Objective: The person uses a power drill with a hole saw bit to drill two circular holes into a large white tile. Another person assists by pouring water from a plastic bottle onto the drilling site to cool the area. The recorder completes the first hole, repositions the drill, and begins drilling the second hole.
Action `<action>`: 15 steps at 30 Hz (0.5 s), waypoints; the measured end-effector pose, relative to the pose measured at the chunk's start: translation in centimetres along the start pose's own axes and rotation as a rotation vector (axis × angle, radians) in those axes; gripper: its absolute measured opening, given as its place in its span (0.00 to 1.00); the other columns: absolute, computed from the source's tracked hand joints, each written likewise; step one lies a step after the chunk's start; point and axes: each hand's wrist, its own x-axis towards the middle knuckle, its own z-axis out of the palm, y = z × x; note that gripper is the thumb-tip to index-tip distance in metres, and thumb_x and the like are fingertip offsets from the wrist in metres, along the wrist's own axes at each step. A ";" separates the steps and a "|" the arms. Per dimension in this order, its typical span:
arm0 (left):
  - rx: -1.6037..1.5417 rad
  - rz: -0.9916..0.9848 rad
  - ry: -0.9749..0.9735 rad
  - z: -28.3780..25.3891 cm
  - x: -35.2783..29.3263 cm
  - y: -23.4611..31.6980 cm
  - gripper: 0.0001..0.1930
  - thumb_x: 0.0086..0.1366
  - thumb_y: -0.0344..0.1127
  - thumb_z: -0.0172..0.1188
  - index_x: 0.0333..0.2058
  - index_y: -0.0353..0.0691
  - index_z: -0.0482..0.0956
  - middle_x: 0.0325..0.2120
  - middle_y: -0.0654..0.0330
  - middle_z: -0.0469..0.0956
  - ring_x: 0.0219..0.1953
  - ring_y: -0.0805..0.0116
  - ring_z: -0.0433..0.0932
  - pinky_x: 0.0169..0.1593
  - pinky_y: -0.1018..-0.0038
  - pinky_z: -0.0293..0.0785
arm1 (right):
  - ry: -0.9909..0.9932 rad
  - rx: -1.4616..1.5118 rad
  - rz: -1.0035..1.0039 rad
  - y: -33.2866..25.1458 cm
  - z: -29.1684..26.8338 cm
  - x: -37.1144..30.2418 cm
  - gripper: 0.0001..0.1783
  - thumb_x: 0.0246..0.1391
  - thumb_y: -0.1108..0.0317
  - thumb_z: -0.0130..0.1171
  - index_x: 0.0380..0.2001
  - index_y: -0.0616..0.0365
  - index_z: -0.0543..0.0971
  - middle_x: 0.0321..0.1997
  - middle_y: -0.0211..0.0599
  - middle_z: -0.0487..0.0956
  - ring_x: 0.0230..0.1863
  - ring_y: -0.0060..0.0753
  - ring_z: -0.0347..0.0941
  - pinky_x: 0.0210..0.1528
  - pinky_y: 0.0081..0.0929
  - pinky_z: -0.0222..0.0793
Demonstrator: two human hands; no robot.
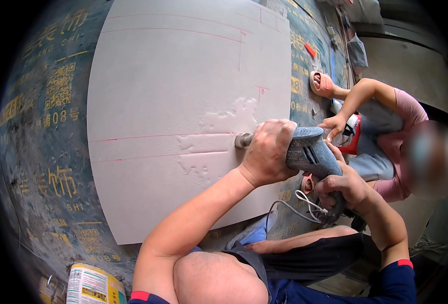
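Observation:
A large pale tile [173, 91] lies on the floor covering, marked with thin red lines. Both hands hold a grey corded power drill [312, 154]. My left hand [270, 149] wraps round its front end, just behind a short round metal bit [242, 141]. The bit is at the tile beside the red lines; I cannot tell how deep it reaches. My right hand [343, 185] grips the rear of the drill, near the handle where the cord hangs. Water [208, 147] is pooled on the tile round the bit.
A co-worker in a pink top [393, 147] crouches at the right, one hand [334, 124] close to the drill, by a red and white container [353, 134]. A loose cable [305, 215] lies below. A labelled bucket [93, 283] stands at lower left, on printed floor sheeting [46, 147].

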 end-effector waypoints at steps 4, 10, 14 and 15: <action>-0.027 -0.013 -0.038 -0.1 0.0 0.1 0.42 0.45 0.44 0.79 0.58 0.37 0.69 0.49 0.45 0.78 0.52 0.43 0.78 0.58 0.50 0.72 | 0.123 0.093 -0.157 2.1 0.6 0.3 0.62 0.41 0.75 0.60 0.80 0.46 0.45 0.36 0.52 0.78 0.15 0.35 0.71 0.18 0.29 0.71; -0.028 0.011 -0.154 0.0 -0.1 0.2 0.42 0.43 0.42 0.78 0.57 0.37 0.70 0.49 0.45 0.78 0.51 0.43 0.78 0.58 0.51 0.72 | 0.140 0.156 -0.159 3.8 1.1 0.1 0.60 0.43 0.74 0.61 0.79 0.41 0.45 0.38 0.53 0.77 0.16 0.33 0.69 0.18 0.30 0.70; -0.042 0.019 -0.228 0.0 0.1 0.4 0.41 0.43 0.41 0.77 0.56 0.36 0.70 0.48 0.46 0.78 0.50 0.43 0.79 0.56 0.51 0.72 | -0.053 0.246 -0.004 5.6 -0.6 -0.1 0.28 0.52 0.65 0.65 0.56 0.63 0.77 0.38 0.31 0.77 0.32 0.24 0.73 0.34 0.24 0.71; -0.036 0.026 -0.225 0.0 0.2 0.5 0.41 0.43 0.41 0.77 0.56 0.36 0.70 0.48 0.46 0.78 0.50 0.43 0.79 0.56 0.51 0.72 | -0.027 0.249 -0.025 6.0 -0.5 -0.2 0.28 0.53 0.65 0.64 0.57 0.62 0.76 0.38 0.31 0.77 0.30 0.23 0.73 0.33 0.24 0.70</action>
